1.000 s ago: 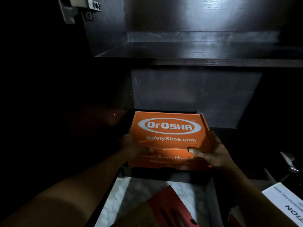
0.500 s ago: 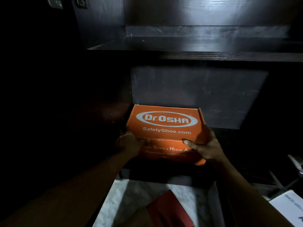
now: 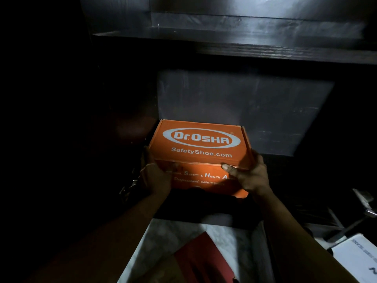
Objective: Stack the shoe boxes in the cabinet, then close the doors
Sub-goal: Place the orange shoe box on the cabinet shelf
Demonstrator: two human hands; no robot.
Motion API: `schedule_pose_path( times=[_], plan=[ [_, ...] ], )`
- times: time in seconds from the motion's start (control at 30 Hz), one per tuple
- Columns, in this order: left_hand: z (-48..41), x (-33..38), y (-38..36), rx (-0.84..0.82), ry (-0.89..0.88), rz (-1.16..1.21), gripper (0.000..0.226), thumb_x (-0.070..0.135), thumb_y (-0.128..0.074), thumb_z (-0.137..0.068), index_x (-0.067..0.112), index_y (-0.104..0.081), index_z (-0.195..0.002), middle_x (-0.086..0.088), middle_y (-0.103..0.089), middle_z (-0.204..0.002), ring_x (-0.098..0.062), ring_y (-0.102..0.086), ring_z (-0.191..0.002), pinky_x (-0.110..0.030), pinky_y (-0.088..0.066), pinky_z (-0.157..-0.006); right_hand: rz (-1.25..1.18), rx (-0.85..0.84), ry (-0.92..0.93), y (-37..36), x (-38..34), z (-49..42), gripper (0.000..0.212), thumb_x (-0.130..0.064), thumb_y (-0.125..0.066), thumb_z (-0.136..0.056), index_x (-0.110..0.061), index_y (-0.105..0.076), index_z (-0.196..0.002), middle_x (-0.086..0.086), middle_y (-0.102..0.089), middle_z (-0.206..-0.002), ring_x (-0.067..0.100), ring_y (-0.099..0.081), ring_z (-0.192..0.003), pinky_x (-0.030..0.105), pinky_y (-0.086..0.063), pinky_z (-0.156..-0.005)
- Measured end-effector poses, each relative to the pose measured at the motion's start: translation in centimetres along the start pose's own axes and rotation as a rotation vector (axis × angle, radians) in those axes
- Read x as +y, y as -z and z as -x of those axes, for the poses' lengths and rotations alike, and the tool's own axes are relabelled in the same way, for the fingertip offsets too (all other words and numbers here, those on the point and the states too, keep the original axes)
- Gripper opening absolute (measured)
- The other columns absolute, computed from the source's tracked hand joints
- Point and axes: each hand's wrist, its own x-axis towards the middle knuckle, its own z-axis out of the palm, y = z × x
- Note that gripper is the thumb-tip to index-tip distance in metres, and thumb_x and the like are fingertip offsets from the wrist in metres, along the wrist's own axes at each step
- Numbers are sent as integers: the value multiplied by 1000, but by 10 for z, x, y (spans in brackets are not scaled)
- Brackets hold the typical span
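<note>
In a dim dark-wood cabinet (image 3: 244, 111), a person is holding an orange Dr.Osha shoe box (image 3: 201, 146) in the lower compartment beneath a shelf (image 3: 265, 48), the left hand (image 3: 156, 177) gripping its near left corner and the right hand (image 3: 247, 176) its near right corner.

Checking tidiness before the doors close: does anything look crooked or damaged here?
Nothing major. The orange Dr.Osha shoe box, gripped by left hand and right hand, looks square to the cabinet back panel; only the lid's right flap stands slightly proud.
</note>
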Motion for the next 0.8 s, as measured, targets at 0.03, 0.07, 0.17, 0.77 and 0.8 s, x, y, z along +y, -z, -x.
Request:
schedule_pose_path(
  times=[0.03,0.07,0.17,0.77,0.8],
  plan=[
    [1,0,-1,15,-5,2,116,52,-81,-74,16,-13,-161,-12,-23,-165,-40,-34,-145,-52,-31,-114,-13,13,-5,-1,-1,2,146,-78,-86,-20,-37,-27,-148,5,-42,-150,31,-45,-137,58,-43,-109],
    [0,1,-2,17,7,-10,115,52,-80,-75,16,-12,-161,-12,-22,-165,-40,-33,-145,-53,-31,-114,-25,27,-11,-3,-5,5,144,-73,-88,-23,-36,-28,-149,5,-42,-151,31,-46,-137,58,-43,-109],
    [-1,7,-2,-4,47,-89,115,48,-79,-80,15,-6,-161,-13,-15,-167,-42,-30,-146,-56,-29,-114,-15,92,-21,-6,-12,12,131,-51,-96,-45,-31,-25,-153,7,-38,-155,34,-42,-141,57,-39,-113],
    [146,49,136,-211,-197,-55,94,41,-78,-80,16,-29,-156,-13,-40,-152,-35,-40,-138,-44,-38,-110,377,3,172,89,-81,198,123,-77,-78,-58,-15,-32,-154,9,-49,-147,27,-46,-138,41,-39,-117],
    [165,44,149,-262,-168,-61,96,48,-77,-77,19,-30,-156,-11,-43,-151,-33,-43,-136,-46,-42,-109,390,-27,152,94,-77,215,126,-84,-72,-54,-15,-35,-152,9,-52,-144,27,-48,-136,45,-42,-113]
  ],
)
